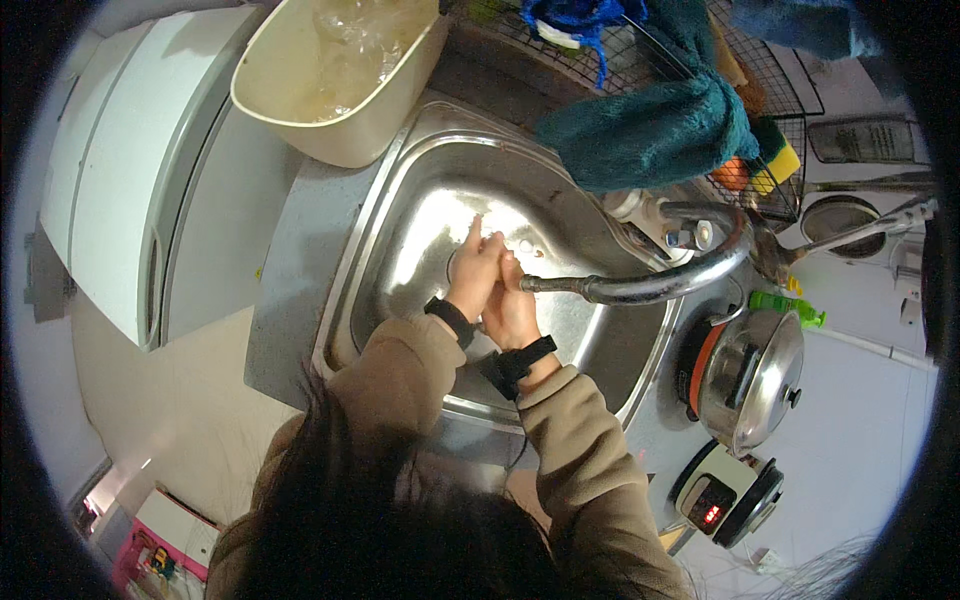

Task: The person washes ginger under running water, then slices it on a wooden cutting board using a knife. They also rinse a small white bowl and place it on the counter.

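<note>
My left hand (pixel 474 271) and my right hand (pixel 513 313) meet over the stainless steel sink basin (pixel 622 360). The left palm lies against the right hand, and one left finger points away from me. Their overlap hides whatever may be between them. Just right of my hands is the outlet end of a curved chrome faucet (pixel 667 283); I cannot make out a water stream. Black bands circle both wrists below tan sleeves. A few small pale bits (pixel 526 246) lie on the basin floor beyond my fingers.
A cream plastic bin (pixel 337 135) with a clear bag stands at the sink's far left. Teal towel (pixel 645 135) hangs from a wire rack (pixel 784 82) behind the faucet. A lidded steel pot (pixel 750 382) and a rice cooker (pixel 720 491) stand right. A white refrigerator (pixel 142 165) stands left.
</note>
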A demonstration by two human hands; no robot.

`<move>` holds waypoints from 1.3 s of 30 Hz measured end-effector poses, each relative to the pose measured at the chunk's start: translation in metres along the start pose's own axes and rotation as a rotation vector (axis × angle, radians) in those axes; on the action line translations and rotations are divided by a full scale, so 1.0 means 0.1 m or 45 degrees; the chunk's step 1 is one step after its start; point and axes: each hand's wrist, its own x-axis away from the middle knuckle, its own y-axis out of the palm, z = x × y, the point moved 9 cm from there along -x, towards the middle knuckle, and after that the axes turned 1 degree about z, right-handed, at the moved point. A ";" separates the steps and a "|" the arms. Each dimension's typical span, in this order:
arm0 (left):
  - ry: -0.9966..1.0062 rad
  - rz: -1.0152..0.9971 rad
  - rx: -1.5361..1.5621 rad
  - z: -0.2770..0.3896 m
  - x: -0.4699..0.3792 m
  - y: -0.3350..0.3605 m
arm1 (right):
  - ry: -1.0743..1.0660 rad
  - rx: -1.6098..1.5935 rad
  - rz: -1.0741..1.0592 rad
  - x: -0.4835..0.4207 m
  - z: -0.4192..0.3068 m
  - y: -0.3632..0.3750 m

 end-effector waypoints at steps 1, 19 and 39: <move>0.153 0.041 -0.191 0.10 0.02 0.00 | 0.103 -0.091 0.033 0.00 0.07 -0.02; 0.356 -0.147 -0.691 0.26 0.29 0.16 | 0.078 -0.154 0.036 -0.08 -0.07 -0.22; 0.001 0.028 0.223 0.03 0.17 0.02 | -0.129 0.567 0.112 -0.27 -0.05 -0.33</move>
